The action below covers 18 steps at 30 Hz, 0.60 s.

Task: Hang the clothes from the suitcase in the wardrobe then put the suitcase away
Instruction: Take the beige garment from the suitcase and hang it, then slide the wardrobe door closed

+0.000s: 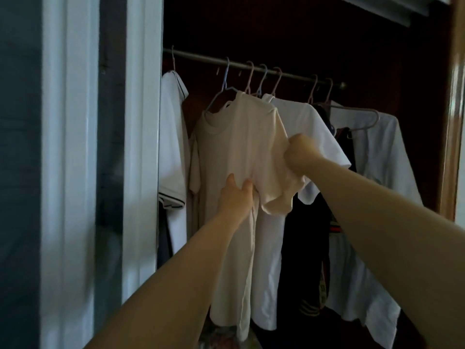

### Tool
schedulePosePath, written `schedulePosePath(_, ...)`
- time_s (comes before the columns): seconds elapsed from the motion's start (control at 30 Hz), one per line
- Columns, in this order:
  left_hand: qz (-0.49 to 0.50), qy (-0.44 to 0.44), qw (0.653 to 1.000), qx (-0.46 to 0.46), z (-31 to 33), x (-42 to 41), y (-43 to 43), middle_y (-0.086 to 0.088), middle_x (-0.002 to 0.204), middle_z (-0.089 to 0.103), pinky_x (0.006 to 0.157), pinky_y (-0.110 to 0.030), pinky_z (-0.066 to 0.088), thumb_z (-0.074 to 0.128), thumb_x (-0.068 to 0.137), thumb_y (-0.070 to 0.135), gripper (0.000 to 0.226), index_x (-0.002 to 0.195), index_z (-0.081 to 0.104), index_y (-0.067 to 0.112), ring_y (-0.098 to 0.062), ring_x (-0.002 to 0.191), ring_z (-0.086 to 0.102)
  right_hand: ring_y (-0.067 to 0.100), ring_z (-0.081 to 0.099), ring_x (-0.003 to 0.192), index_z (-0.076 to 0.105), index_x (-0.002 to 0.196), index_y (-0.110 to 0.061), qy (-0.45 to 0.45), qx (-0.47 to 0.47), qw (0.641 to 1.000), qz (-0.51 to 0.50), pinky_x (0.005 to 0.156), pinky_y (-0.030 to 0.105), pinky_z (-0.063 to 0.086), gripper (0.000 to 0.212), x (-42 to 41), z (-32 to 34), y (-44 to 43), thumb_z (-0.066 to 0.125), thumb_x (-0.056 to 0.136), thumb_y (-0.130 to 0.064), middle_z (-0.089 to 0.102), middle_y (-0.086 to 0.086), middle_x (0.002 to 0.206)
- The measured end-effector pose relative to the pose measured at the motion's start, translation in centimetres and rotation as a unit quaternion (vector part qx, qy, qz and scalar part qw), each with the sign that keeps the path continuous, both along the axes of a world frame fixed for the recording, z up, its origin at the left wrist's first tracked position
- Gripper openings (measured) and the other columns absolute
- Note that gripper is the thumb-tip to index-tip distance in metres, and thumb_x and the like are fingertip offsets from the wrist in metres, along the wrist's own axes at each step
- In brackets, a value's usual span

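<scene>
A cream T-shirt [236,137] hangs on a pale hanger [221,93] from the wardrobe rail [289,74]. My left hand [237,195] grips a fold of its front at chest height. My right hand [299,154] is fisted around the shirt's right sleeve, pulling it outward. A white T-shirt [317,127] hangs directly behind it. The suitcase is not in view.
More clothes hang along the rail: a white polo with dark trim [172,137] at the left, dark garments [309,243] in the middle, a white shirt [377,172] at the right. A white door panel [143,122] stands left; the wooden frame [453,122] stands right.
</scene>
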<state>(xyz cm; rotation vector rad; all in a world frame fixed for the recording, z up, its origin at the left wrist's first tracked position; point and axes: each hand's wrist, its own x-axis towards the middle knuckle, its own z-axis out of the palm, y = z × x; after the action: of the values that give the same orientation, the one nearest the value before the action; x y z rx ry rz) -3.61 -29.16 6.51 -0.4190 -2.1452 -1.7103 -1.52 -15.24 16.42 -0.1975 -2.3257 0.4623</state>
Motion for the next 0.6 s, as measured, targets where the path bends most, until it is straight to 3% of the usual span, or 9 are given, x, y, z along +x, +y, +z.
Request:
schedulePosePath(0.1,-0.007,0.016,0.999,0.05,-1.5,2.9,-0.7,-0.001,0.143,0.044,0.103,-0.028,0.037,0.041,0.099,0.029,0.051,0.146,0.032,0.011,-0.02,0.123,0.047,0.019,0.046,0.074,0.053,0.089,-0.004,-0.067,0.037,0.997,-0.017,0.075,0.03,0.035,0.013,2.3,-2.0,0.3,0.042,0.095,-0.007,0.051,0.008,0.085)
schedulePosePath(0.2,0.044,0.062,0.995,0.058,-2.7,5.2,-2.3,-0.001,0.139,0.048,0.092,-0.023,0.036,0.042,0.1,0.024,0.047,0.145,0.036,0.015,-0.016,0.117,0.05,0.027,0.054,0.097,0.053,0.107,-0.003,-0.084,0.043,0.995,-0.014,0.085,0.033,0.041,0.015,3.9,-4.3,0.1,0.047,0.095,-0.009,0.056,0.012,0.1)
schedulePosePath(0.27,0.091,0.113,0.987,0.068,-3.7,6.6,-3.5,-0.001,0.139,0.05,0.096,-0.023,0.037,0.043,0.099,0.022,0.043,0.142,0.042,0.018,-0.015,0.123,0.049,0.027,0.054,0.102,0.048,0.117,-0.004,-0.036,0.005,0.999,0.029,0.079,0.032,0.041,0.036,4.6,-5.9,-0.1,0.061,0.087,-0.02,0.054,0.011,0.115)
schedulePosePath(0.33,0.151,0.154,0.974,0.073,-4.9,8.1,-4.7,0.002,0.14,0.049,0.101,-0.023,0.035,0.044,0.098,0.018,0.041,0.139,0.045,0.02,-0.013,0.127,0.045,0.026,0.05,0.108,0.042,0.128,-0.008,0.032,0.015,0.997,0.069,0.087,0.035,0.042,0.055,5.1,-7.6,-0.8,0.065,0.083,-0.028,0.047,0.008,0.123)
schedulePosePath(0.43,0.269,0.196,0.941,0.062,-7.1,10.1,-7.1,-0.004,0.141,0.043,0.106,-0.026,0.033,0.049,0.095,0.01,0.042,0.137,0.045,0.014,-0.019,0.13,0.041,0.031,0.04,0.125,0.033,0.144,-0.01,0.131,0.055,0.979,0.149,0.101,0.039,0.035,0.053,6.1,-9.6,-2.9,0.044,0.092,-0.008,0.037,0.011,0.142)
schedulePosePath(0.6,0.328,0.13,0.935,0.043,-10.1,11.4,-11.2,-0.011,0.154,0.022,0.112,-0.028,0.022,0.047,0.094,0.005,0.053,0.146,0.033,0.007,-0.024,0.142,0.023,0.032,0.044,0.124,0.048,0.138,-0.009,0.162,0.164,0.945,0.231,0.102,0.04,0.036,0.05,6.9,-11.1,-7.5,0.043,0.089,-0.002,0.046,0.01,0.139)
